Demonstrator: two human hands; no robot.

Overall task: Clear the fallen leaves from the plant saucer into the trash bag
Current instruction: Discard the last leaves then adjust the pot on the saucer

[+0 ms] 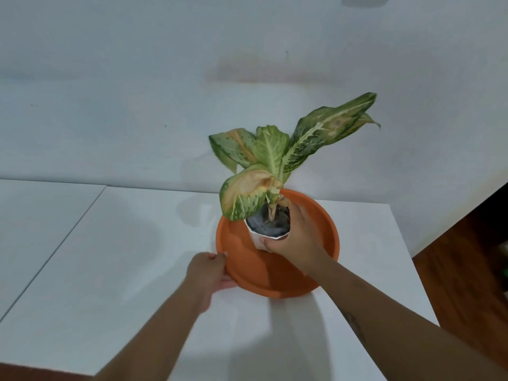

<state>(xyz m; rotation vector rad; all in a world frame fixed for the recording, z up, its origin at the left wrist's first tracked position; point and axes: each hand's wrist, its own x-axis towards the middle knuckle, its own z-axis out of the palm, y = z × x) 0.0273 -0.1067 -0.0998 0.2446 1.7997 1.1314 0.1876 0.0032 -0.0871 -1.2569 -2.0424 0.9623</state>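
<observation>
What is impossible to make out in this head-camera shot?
- Trash bag: not in view anywhere.
- Fallen leaves: none visible on the orange saucer; its far floor is hidden by the pot, the plant and the right hand.
- Left hand: its grip on the rim is blurred.

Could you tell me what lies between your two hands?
Head view: only the bare floor of the orange saucer lies between left hand and right hand.

Under my left fingers (pixel 217 258) the orange saucer (pixel 324 237) looks like smooth, matt plastic. My right fingers (pixel 270 243) wrap a small white pot (pixel 257 237) with a faceted, faintly glossy wall. Beneath both, the white tabletop (pixel 123 270) is smooth with a soft sheen.
</observation>
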